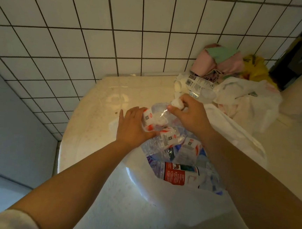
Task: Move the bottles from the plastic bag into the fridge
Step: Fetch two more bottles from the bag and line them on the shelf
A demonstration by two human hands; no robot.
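No txt legible. Held bottle (153,119) has red/white label w/ blurred dark print; bottle in bag (175,174) has red label w/ tiny white print. Lying bottle (194,85) shows barcode, digits unreadable.

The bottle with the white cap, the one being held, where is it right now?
In the head view, the bottle is at centre, above the open plastic bag, the left hand round its body and the right hand at its cap.

Count, as seen: my two hands, left (132,125) and right (192,116), share one clear bottle (157,115). At least three more bottles (176,173) sit in one white plastic bag (175,204). Two bottles (194,85) lie on the tabletop (95,113). One crumpled second bag (248,101).
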